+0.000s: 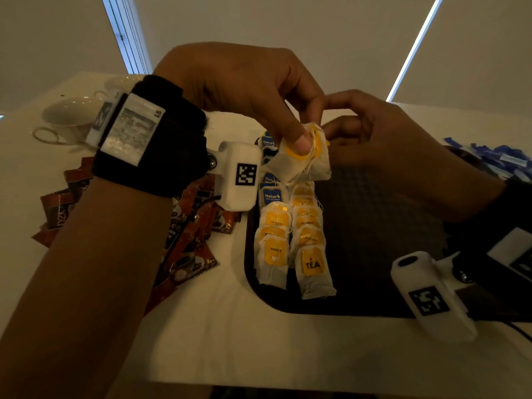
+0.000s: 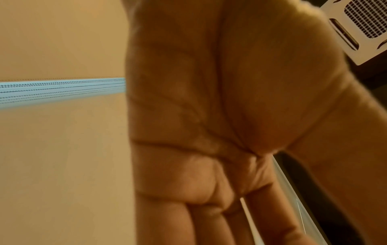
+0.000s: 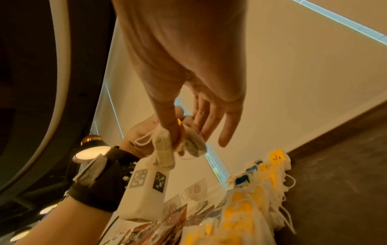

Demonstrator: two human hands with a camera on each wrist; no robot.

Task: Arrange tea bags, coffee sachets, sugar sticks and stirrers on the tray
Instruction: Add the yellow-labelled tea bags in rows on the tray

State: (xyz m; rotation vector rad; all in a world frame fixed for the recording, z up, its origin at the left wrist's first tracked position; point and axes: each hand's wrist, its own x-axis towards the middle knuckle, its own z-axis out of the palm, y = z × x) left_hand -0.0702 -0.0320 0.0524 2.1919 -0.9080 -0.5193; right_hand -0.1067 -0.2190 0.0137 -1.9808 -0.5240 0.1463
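Pale blinds (image 1: 288,30) back a white table (image 1: 230,341), on which a dark tray (image 1: 374,226) sits toward the right.

Left hand (image 1: 244,90): raised above the far end of the tray, thumb and forefinger clamped on a small bunch of tea bags (image 1: 302,159) with yellow tags. The bunch hangs clear of the tray. In the left wrist view only the palm (image 2: 209,116) shows.

Right hand (image 1: 383,145): meets the same bunch from the other side. In the right wrist view its thumb presses against the yellow tag while the other fingers (image 3: 228,129) lie straight and spread. Whether the forefinger closes on the tag is not clear from either view.

Tea bags on the tray (image 1: 293,240): two rows along the left side, overlapping, yellow tags nearest the person and blue tags (image 1: 272,195) farther off. The nearest bag reads "TEA" (image 1: 312,264).

Coffee sachets (image 1: 195,240): brown, loosely heaped on the table just left of the tray.

Blue sticks (image 1: 503,159): piled at the far right edge of the tray; contents unreadable.

Cups (image 1: 69,116): white, at the far left of the table, well apart from the tray.
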